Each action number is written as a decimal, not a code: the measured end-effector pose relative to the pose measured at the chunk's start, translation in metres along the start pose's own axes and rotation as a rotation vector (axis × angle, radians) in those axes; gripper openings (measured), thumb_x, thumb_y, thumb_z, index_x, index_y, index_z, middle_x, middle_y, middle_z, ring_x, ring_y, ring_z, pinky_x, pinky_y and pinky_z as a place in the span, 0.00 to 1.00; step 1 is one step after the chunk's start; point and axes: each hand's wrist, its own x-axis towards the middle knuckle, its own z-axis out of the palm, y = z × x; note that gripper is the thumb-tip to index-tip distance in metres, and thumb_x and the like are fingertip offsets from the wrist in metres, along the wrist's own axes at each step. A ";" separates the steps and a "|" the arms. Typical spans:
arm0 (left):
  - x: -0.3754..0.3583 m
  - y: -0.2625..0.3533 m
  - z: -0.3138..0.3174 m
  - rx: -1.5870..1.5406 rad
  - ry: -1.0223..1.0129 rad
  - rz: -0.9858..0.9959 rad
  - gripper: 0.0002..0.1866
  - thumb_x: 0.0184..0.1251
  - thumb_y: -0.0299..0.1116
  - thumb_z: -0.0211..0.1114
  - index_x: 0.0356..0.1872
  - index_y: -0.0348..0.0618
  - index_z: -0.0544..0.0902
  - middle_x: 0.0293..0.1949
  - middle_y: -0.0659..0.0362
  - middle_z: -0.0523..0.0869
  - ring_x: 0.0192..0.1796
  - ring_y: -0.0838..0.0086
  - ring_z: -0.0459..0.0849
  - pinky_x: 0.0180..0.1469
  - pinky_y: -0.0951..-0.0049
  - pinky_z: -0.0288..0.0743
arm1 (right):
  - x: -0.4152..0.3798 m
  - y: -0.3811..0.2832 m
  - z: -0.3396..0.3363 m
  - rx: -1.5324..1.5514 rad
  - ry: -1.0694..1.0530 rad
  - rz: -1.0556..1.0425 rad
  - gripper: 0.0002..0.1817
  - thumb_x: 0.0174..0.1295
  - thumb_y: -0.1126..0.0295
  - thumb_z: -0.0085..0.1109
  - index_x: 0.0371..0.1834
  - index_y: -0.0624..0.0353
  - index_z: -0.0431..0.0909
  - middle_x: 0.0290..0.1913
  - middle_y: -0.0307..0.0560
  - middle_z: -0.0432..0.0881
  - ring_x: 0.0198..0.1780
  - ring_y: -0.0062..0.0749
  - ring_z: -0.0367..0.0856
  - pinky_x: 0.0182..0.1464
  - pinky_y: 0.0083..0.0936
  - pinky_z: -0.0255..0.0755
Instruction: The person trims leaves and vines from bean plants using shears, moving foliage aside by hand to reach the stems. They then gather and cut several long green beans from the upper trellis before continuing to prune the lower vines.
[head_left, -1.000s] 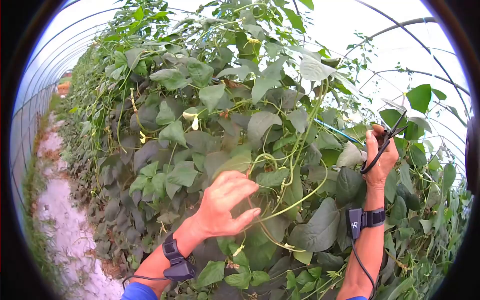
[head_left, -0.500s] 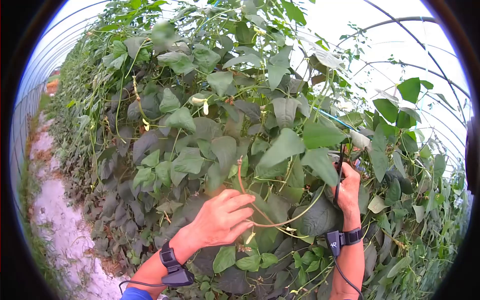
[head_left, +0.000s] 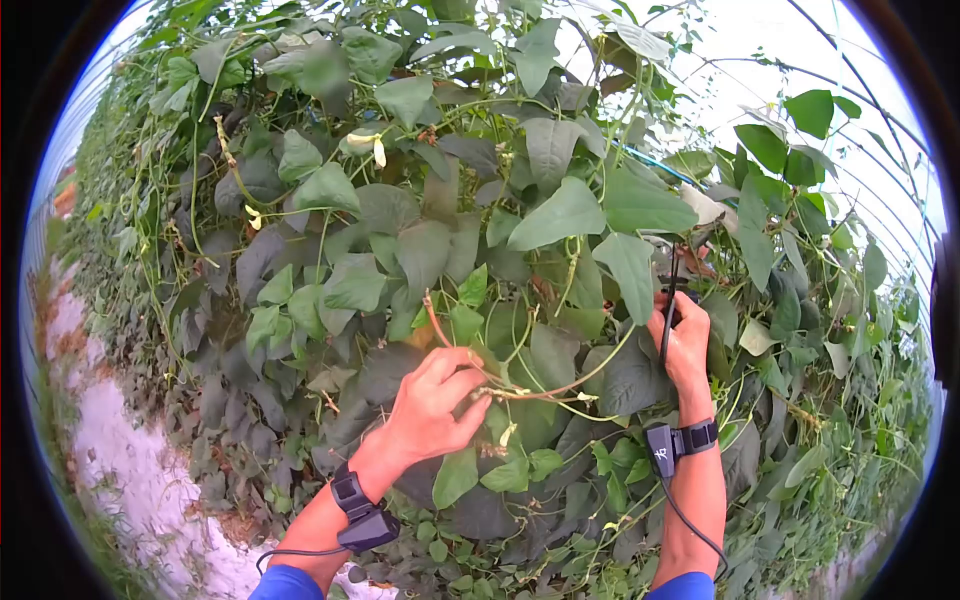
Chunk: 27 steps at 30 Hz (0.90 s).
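Observation:
My left hand is closed with its fingertips pinched on a thin brownish vine stem, low in the middle of the foliage. The stem curves off to the right, and a reddish piece of it rises above the hand. At the right, my right hand is raised among the leaves with its fingers wrapped round a slim black tool. Leaves partly hide the tool's upper part and the fingertips. A large green leaf hangs just left of that hand. A pale flower hangs below the stem.
Dense climbing plants fill the middle. A blue-green string runs through the upper right. Pale ground cover lies along the left path. Curved greenhouse hoops arch overhead at the right. Both wrists carry black straps with cabled devices.
My left hand has closed from spread fingers onto the stem. The view has shifted, so the plants stand higher and further left. My right hand still holds the black tool.

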 end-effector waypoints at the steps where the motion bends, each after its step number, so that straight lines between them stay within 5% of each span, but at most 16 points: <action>1: -0.001 0.001 -0.001 -0.016 -0.009 -0.005 0.18 0.43 0.25 0.73 0.38 0.36 0.80 0.40 0.50 0.79 0.41 0.57 0.81 0.42 0.64 0.78 | -0.003 0.001 0.000 0.027 -0.003 0.018 0.13 0.51 0.72 0.67 0.38 0.68 0.79 0.25 0.39 0.77 0.27 0.18 0.71 0.33 0.20 0.69; 7: -0.014 0.011 -0.005 0.166 -0.144 -0.148 0.27 0.42 0.31 0.75 0.47 0.38 0.78 0.40 0.50 0.76 0.38 0.57 0.79 0.37 0.62 0.76 | -0.032 0.003 -0.008 0.042 -0.064 0.100 0.12 0.54 0.73 0.67 0.38 0.69 0.79 0.26 0.37 0.77 0.28 0.15 0.71 0.32 0.18 0.68; 13: -0.048 0.014 0.008 0.192 -0.031 -0.178 0.13 0.51 0.21 0.68 0.39 0.40 0.77 0.29 0.56 0.75 0.31 0.59 0.79 0.33 0.64 0.75 | -0.073 0.004 -0.013 0.092 -0.120 0.156 0.12 0.53 0.74 0.67 0.39 0.69 0.80 0.26 0.37 0.78 0.29 0.16 0.73 0.33 0.17 0.69; 16: -0.062 0.031 0.015 0.095 0.039 -0.456 0.11 0.50 0.18 0.65 0.36 0.39 0.78 0.30 0.54 0.76 0.32 0.59 0.80 0.33 0.64 0.75 | -0.102 0.022 -0.013 0.092 -0.165 0.191 0.13 0.51 0.73 0.68 0.36 0.69 0.80 0.26 0.41 0.79 0.28 0.18 0.73 0.34 0.20 0.70; 19: -0.071 0.038 0.020 0.242 -0.031 -0.273 0.12 0.47 0.17 0.64 0.35 0.38 0.79 0.31 0.53 0.76 0.30 0.58 0.79 0.31 0.62 0.75 | -0.133 0.033 -0.014 0.033 -0.247 0.236 0.12 0.48 0.71 0.69 0.31 0.69 0.79 0.27 0.48 0.81 0.29 0.24 0.76 0.36 0.25 0.72; 23: -0.071 0.064 0.019 0.260 -0.077 -0.382 0.12 0.53 0.21 0.63 0.41 0.37 0.78 0.36 0.51 0.76 0.31 0.56 0.81 0.31 0.60 0.76 | -0.166 0.058 -0.018 0.026 -0.410 0.213 0.12 0.47 0.72 0.69 0.29 0.69 0.78 0.28 0.55 0.81 0.30 0.33 0.80 0.36 0.28 0.73; 27: -0.073 0.089 0.023 0.366 -0.041 -0.435 0.20 0.57 0.24 0.64 0.52 0.38 0.76 0.35 0.51 0.77 0.28 0.57 0.82 0.28 0.62 0.77 | -0.196 0.079 -0.018 0.008 -0.420 0.166 0.12 0.47 0.69 0.69 0.27 0.66 0.76 0.24 0.51 0.76 0.25 0.36 0.75 0.31 0.30 0.69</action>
